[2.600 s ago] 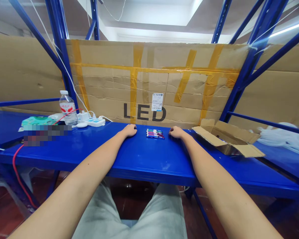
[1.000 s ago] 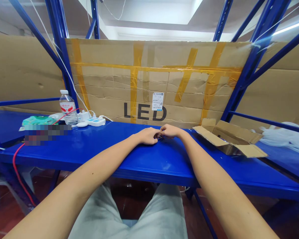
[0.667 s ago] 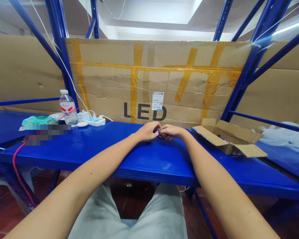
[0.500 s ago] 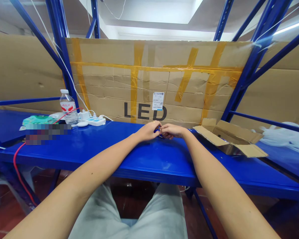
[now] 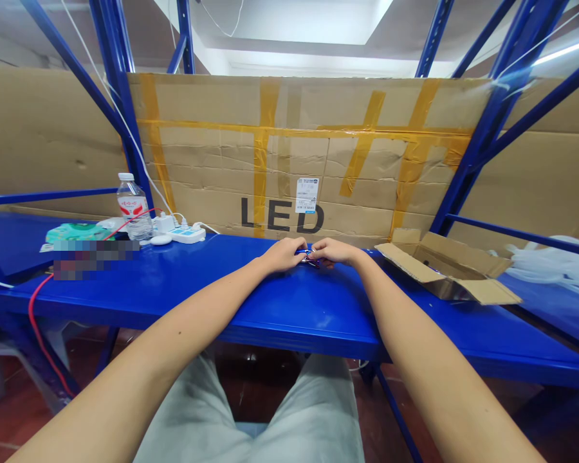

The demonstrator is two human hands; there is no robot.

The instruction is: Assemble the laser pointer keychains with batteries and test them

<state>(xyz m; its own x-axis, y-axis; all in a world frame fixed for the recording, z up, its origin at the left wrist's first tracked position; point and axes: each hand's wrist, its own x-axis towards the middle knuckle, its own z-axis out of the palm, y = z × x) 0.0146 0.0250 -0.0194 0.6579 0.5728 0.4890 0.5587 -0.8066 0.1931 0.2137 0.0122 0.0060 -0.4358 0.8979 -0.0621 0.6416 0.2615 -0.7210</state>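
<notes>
Near the back of the blue table (image 5: 280,305), my left hand (image 5: 284,254) and my right hand (image 5: 334,252) face each other with a narrow gap between them. Both are closed, fingertips bent in a pinch. Between them shows a small, thin item with shiny and dark reddish parts (image 5: 309,260), low over the tabletop. It is too small and too covered by the fingers for me to tell its kind. Both forearms reach in over the table's front edge.
An open cardboard box (image 5: 446,267) stands right of my hands. On the left are a water bottle (image 5: 134,212), a power strip (image 5: 188,234), a green packet (image 5: 77,231) and a red cable (image 5: 33,315). A large cardboard sheet (image 5: 212,161) rises behind the table between blue posts.
My hands have moved slightly apart, and my left hand sits a little lower and farther left. More of the small item shows between them.
</notes>
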